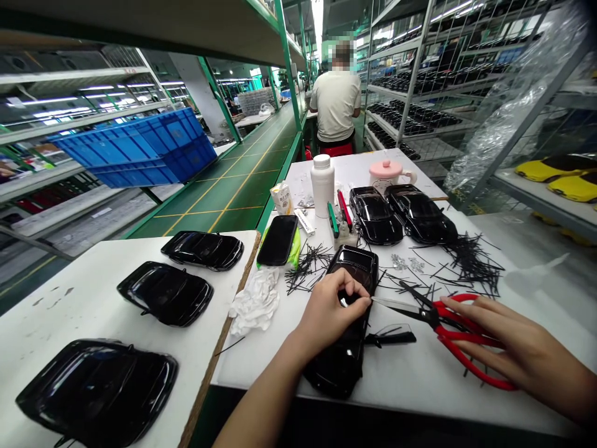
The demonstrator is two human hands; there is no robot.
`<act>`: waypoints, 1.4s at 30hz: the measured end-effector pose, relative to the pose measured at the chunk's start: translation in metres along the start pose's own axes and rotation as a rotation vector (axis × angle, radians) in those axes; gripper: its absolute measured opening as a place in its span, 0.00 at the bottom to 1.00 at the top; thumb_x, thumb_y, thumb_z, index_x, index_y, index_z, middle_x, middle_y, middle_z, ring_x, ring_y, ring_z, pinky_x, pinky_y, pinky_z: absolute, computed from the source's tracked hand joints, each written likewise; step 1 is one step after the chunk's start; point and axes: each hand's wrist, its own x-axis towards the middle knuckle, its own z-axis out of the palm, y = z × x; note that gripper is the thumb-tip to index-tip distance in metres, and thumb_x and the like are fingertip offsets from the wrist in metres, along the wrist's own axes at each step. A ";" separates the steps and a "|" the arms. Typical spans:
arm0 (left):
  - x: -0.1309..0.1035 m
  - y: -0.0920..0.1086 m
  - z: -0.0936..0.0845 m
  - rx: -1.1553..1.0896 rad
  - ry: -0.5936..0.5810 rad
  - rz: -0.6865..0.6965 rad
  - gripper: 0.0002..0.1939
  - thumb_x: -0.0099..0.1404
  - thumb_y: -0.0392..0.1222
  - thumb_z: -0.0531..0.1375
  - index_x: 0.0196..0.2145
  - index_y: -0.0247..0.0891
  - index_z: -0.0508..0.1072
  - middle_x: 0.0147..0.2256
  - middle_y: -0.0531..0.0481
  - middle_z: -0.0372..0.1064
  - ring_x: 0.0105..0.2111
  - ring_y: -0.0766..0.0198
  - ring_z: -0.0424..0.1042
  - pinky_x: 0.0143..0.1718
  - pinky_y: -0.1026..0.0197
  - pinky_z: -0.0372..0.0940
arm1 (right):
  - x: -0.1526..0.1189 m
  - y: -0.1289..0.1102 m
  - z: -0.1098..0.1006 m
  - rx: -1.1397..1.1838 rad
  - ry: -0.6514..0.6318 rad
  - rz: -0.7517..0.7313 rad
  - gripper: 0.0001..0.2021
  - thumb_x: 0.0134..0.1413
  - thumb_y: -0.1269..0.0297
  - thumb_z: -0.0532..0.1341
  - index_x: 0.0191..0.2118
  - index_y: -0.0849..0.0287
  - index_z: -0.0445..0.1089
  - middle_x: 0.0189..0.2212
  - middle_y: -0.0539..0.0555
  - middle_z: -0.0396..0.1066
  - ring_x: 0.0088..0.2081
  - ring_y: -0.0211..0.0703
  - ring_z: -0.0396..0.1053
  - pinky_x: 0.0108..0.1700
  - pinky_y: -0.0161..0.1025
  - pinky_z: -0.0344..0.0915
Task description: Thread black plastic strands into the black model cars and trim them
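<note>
A glossy black model car [342,367] lies in front of me with its side door [394,338] swung out to the right. My left hand [329,305] rests over the car's roof, thumb and forefinger pinched together at its right edge; what they pinch is too small to make out. Red-handled scissors [433,316] are gripped in my right hand [517,342], their blades apart. One blade tip reaches the left thumb and fingertip. Thin black strips [469,261] lie in a pile beyond the scissors, near small clear pieces [408,262].
Several black cars stand on the left board [102,274] and two behind the strips. A phone [277,239], crumpled white cloth [256,302], white bottle [323,186], craft knives [344,210] and pink-lidded cup [386,171] surround the work. Ahead sits a person [336,102] beside a green conveyor [237,180].
</note>
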 end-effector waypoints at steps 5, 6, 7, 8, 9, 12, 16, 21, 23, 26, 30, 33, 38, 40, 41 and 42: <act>0.000 0.000 0.000 -0.011 0.002 0.005 0.19 0.59 0.34 0.64 0.27 0.43 0.53 0.33 0.51 0.78 0.35 0.60 0.73 0.42 0.59 0.63 | -0.001 0.004 0.000 -0.062 -0.042 -0.110 0.24 0.62 0.61 0.63 0.63 0.46 0.69 0.45 0.58 0.79 0.41 0.52 0.81 0.37 0.36 0.77; 0.001 0.000 0.000 -0.010 0.004 0.005 0.19 0.59 0.34 0.64 0.27 0.43 0.53 0.33 0.51 0.77 0.35 0.60 0.73 0.42 0.59 0.63 | -0.001 0.003 0.002 -0.065 -0.032 -0.113 0.24 0.62 0.62 0.63 0.63 0.47 0.69 0.45 0.58 0.79 0.42 0.52 0.81 0.37 0.36 0.77; 0.001 0.001 0.000 -0.010 0.006 0.005 0.19 0.59 0.34 0.64 0.27 0.43 0.53 0.32 0.52 0.77 0.35 0.61 0.72 0.42 0.59 0.63 | -0.002 0.001 0.004 -0.062 -0.012 -0.100 0.22 0.63 0.62 0.62 0.62 0.48 0.70 0.44 0.58 0.79 0.43 0.52 0.80 0.38 0.36 0.77; 0.001 0.001 0.000 -0.010 0.007 0.005 0.19 0.59 0.34 0.64 0.27 0.43 0.53 0.32 0.52 0.76 0.35 0.61 0.72 0.42 0.59 0.63 | -0.002 -0.001 0.007 -0.051 0.001 -0.081 0.21 0.64 0.62 0.61 0.61 0.49 0.70 0.45 0.59 0.79 0.43 0.52 0.80 0.39 0.37 0.77; 0.002 0.001 0.000 -0.011 0.008 0.004 0.19 0.59 0.34 0.64 0.27 0.43 0.53 0.32 0.52 0.76 0.35 0.61 0.72 0.42 0.59 0.62 | -0.003 -0.003 0.009 -0.033 0.009 -0.056 0.20 0.64 0.61 0.61 0.61 0.50 0.71 0.45 0.59 0.78 0.43 0.52 0.79 0.40 0.38 0.77; 0.002 0.002 0.000 -0.014 0.007 -0.002 0.19 0.59 0.33 0.63 0.27 0.43 0.53 0.32 0.53 0.75 0.35 0.63 0.71 0.42 0.60 0.62 | -0.005 -0.006 0.016 0.020 0.010 0.034 0.21 0.65 0.57 0.59 0.61 0.52 0.69 0.47 0.61 0.76 0.43 0.52 0.78 0.42 0.43 0.76; 0.002 0.003 0.000 -0.015 0.004 -0.012 0.19 0.60 0.33 0.63 0.27 0.43 0.52 0.32 0.53 0.75 0.34 0.63 0.70 0.42 0.60 0.61 | -0.006 -0.006 0.019 0.050 0.000 0.073 0.22 0.64 0.56 0.61 0.62 0.50 0.67 0.49 0.60 0.76 0.46 0.54 0.77 0.43 0.46 0.76; 0.001 0.005 0.000 -0.022 0.010 -0.018 0.19 0.60 0.33 0.63 0.27 0.43 0.53 0.32 0.53 0.75 0.34 0.63 0.70 0.43 0.60 0.61 | -0.003 -0.009 0.018 0.050 0.007 0.047 0.21 0.63 0.57 0.62 0.60 0.51 0.70 0.50 0.60 0.76 0.49 0.55 0.76 0.46 0.46 0.76; 0.002 0.005 0.000 -0.029 0.012 -0.020 0.19 0.60 0.33 0.63 0.27 0.43 0.53 0.32 0.53 0.75 0.34 0.63 0.70 0.43 0.60 0.61 | -0.002 -0.010 0.018 0.046 0.009 0.045 0.20 0.62 0.57 0.62 0.59 0.51 0.70 0.50 0.60 0.76 0.50 0.55 0.76 0.47 0.46 0.76; 0.002 0.005 0.000 -0.042 0.014 -0.023 0.19 0.59 0.33 0.63 0.27 0.43 0.53 0.32 0.53 0.76 0.34 0.63 0.71 0.42 0.60 0.61 | -0.002 -0.010 0.018 0.060 0.010 0.046 0.22 0.63 0.56 0.62 0.60 0.50 0.70 0.49 0.59 0.77 0.47 0.53 0.77 0.44 0.43 0.77; 0.001 0.004 0.001 -0.052 0.015 -0.024 0.20 0.59 0.33 0.64 0.27 0.43 0.53 0.32 0.53 0.76 0.34 0.63 0.71 0.42 0.61 0.61 | -0.002 -0.008 0.015 0.069 0.016 0.026 0.23 0.62 0.55 0.63 0.61 0.49 0.71 0.47 0.58 0.78 0.44 0.51 0.79 0.39 0.39 0.77; 0.001 0.004 0.001 -0.057 0.014 -0.024 0.20 0.59 0.33 0.64 0.26 0.43 0.53 0.32 0.53 0.76 0.34 0.63 0.71 0.42 0.61 0.61 | -0.001 -0.008 0.014 0.067 0.027 0.009 0.22 0.61 0.56 0.64 0.60 0.48 0.71 0.46 0.56 0.79 0.44 0.51 0.79 0.40 0.38 0.77; 0.001 0.003 0.001 -0.054 0.012 -0.027 0.20 0.59 0.32 0.64 0.26 0.43 0.53 0.31 0.53 0.76 0.34 0.63 0.72 0.42 0.61 0.61 | -0.001 -0.005 0.017 0.049 0.032 -0.036 0.23 0.62 0.58 0.63 0.62 0.45 0.68 0.47 0.56 0.78 0.46 0.52 0.79 0.41 0.38 0.77; 0.001 0.003 0.001 -0.055 0.011 -0.030 0.20 0.58 0.32 0.64 0.26 0.43 0.53 0.32 0.53 0.76 0.34 0.63 0.72 0.42 0.61 0.61 | -0.002 -0.003 0.019 0.038 0.029 -0.045 0.23 0.63 0.58 0.63 0.63 0.45 0.67 0.47 0.57 0.78 0.46 0.52 0.79 0.41 0.39 0.77; 0.001 0.003 0.001 -0.055 0.011 -0.032 0.20 0.58 0.32 0.64 0.26 0.43 0.53 0.32 0.52 0.77 0.35 0.62 0.72 0.42 0.61 0.61 | -0.003 -0.002 0.019 0.036 0.025 -0.046 0.23 0.63 0.58 0.63 0.63 0.45 0.67 0.47 0.57 0.78 0.46 0.53 0.78 0.41 0.39 0.77; 0.001 0.002 0.001 -0.055 0.012 -0.034 0.20 0.58 0.32 0.64 0.26 0.43 0.53 0.32 0.52 0.77 0.35 0.62 0.73 0.42 0.61 0.61 | -0.003 -0.001 0.020 0.035 0.021 -0.045 0.23 0.64 0.58 0.62 0.64 0.46 0.67 0.47 0.58 0.78 0.46 0.53 0.78 0.41 0.39 0.77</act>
